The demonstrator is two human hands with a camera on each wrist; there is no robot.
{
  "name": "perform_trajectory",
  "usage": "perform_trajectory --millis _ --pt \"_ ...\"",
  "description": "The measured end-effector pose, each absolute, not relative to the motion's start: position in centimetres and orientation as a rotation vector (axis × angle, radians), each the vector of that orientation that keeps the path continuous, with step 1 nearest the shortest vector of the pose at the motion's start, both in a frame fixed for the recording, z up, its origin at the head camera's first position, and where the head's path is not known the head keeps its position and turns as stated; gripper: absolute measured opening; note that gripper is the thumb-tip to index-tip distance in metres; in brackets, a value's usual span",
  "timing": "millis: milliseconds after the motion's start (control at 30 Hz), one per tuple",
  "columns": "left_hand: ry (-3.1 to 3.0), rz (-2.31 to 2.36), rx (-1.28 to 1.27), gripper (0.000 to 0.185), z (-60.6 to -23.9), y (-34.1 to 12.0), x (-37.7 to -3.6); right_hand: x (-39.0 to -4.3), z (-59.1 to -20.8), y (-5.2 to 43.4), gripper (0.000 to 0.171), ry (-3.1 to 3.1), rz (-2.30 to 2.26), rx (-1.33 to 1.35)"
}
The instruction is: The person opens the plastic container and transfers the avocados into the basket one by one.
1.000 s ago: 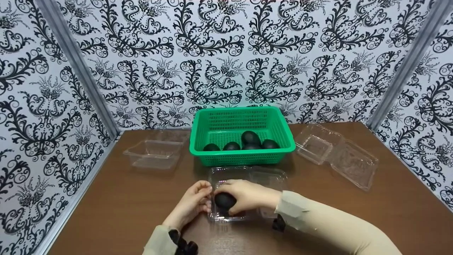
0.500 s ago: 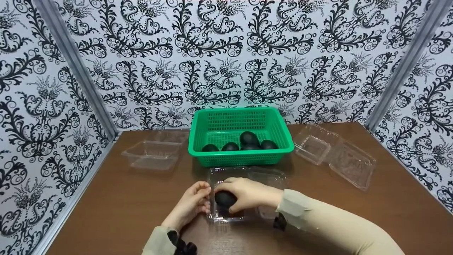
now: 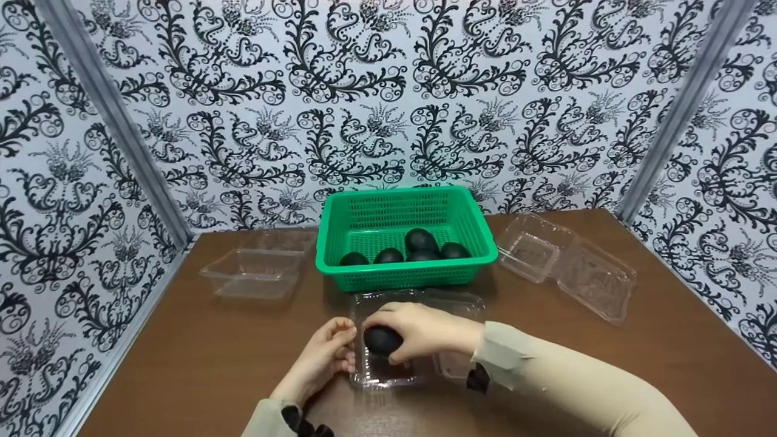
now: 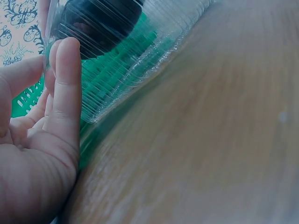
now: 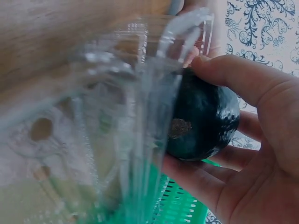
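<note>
My right hand (image 3: 419, 331) holds a dark, nearly black avocado (image 3: 381, 342) over the left part of an unfolded clear plastic clamshell container (image 3: 385, 379). In the right wrist view the thumb and fingers curl round the avocado (image 5: 205, 119), and a rough brown stem scar shows on its skin. My left hand (image 3: 325, 355) pinches the container's left rim between thumb and fingers. From the left wrist, the container's ribbed clear wall (image 4: 117, 79) shows the avocado through it. The lid half lies to the right, partly hidden under my right forearm.
A green plastic basket (image 3: 403, 278) with several dark avocados (image 3: 420, 241) stands just behind the container. Another clear container (image 3: 255, 276) sits at the back left. An unfolded clear clamshell (image 3: 564, 264) lies at the back right. Patterned walls enclose the brown table (image 3: 200, 364).
The head view has shifted slightly. My right hand and the avocado have moved a little up and away relative to the container. My left hand keeps its grip on the rim.
</note>
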State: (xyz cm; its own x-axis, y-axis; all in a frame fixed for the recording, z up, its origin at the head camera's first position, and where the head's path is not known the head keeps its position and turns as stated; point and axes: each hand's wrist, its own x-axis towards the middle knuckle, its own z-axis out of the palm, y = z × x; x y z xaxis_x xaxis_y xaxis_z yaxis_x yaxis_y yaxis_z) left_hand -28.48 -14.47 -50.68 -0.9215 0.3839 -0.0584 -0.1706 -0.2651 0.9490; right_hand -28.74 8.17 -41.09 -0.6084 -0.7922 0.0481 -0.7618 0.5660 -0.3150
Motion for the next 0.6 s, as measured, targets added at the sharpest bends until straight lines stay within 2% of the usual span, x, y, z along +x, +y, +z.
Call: perform_trajectory --millis 600 --pt "1.655 2.238 0.264 0.014 -50.52 -14.36 -28.26 -28.45 -40.46 8.79 0.062 2.689 -0.537 -1.346"
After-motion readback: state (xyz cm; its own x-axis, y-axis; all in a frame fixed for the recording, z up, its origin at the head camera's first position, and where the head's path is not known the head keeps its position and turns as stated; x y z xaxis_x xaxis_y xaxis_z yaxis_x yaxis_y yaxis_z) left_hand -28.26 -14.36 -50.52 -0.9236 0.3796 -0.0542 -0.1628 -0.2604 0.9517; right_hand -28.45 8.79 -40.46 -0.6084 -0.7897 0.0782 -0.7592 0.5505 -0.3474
